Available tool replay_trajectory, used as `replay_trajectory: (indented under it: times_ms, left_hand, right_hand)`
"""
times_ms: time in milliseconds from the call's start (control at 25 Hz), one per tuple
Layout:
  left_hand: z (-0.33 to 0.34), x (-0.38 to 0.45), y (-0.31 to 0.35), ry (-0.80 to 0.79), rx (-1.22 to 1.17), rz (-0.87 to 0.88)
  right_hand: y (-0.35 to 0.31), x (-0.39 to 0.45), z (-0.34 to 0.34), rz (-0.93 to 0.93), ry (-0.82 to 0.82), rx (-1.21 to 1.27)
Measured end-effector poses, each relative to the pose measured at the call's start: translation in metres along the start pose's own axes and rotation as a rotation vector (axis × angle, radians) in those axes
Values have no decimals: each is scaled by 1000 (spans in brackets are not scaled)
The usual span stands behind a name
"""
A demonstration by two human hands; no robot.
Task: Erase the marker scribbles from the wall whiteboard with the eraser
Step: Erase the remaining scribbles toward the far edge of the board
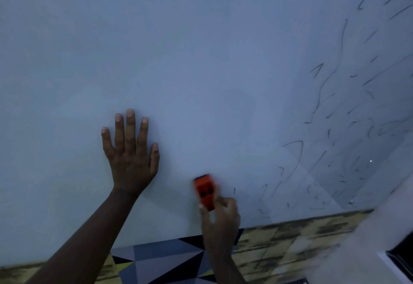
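The whiteboard [201, 49] fills most of the view. Thin dark marker scribbles [335, 127] cover its right part, while the left and middle look wiped. My left hand [130, 156] lies flat on the board with fingers spread and straight. My right hand [220, 223] grips an orange eraser [205, 191] from below, pressed against the board near its lower edge. The eraser and right hand are blurred by motion. A short stroke [234, 191] sits just right of the eraser.
Below the board runs a worn yellowish floor [290, 239] with a grey, black and yellow geometric mat [165, 259]. A pale blurred surface [368, 250] and a dark opening [402, 254] stand at the lower right corner.
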State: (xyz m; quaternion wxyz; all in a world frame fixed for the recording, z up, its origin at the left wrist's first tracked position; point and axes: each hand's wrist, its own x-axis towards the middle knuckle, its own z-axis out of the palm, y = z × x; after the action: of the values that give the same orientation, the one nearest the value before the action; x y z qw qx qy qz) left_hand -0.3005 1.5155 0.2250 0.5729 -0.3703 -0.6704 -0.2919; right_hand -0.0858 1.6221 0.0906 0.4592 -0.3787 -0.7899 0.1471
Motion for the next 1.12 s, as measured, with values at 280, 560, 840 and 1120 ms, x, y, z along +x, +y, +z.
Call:
replay_trajectory:
  times_ms: [280, 560, 840, 1120]
  left_hand:
    - [0, -7, 2, -8, -10, 9]
    - [2, -16, 3, -12, -21, 28]
    - [9, -33, 6, -2, -43, 23]
    - [10, -44, 8, -14, -51, 52]
  right_hand:
    - [53, 12, -10, 1015, 121, 765]
    - [38, -2, -9, 1319, -18, 1133]
    - [-34, 0, 10, 1125, 75, 1113]
    - [1, -40, 33, 1713, -178, 1383]
